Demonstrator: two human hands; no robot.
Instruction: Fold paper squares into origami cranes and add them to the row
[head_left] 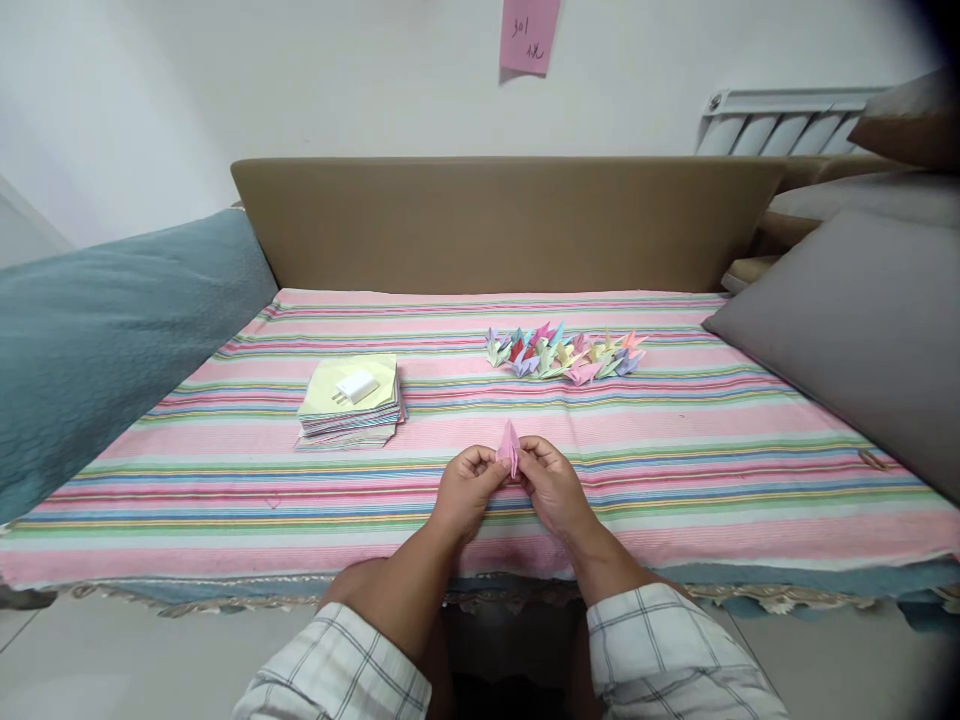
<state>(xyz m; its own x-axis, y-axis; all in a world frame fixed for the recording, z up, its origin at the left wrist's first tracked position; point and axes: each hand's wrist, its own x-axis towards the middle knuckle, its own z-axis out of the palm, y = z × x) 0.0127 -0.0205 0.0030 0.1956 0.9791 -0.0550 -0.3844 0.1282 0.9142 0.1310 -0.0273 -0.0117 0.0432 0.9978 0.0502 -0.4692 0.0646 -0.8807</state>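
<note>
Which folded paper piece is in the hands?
The pink folded piece, pinched by the left hand and right hand. It alone is held; the other folded pieces, some also pink, lie grouped on the striped cloth beyond.

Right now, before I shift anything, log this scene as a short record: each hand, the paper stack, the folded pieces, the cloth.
Left hand: pinches pink folded paper
Right hand: pinches its other side
Paper stack: left of the hands, white plug adapter on top
Origami cranes: multicoloured cluster beyond the hands
Striped cloth: under stack and cranes
</note>
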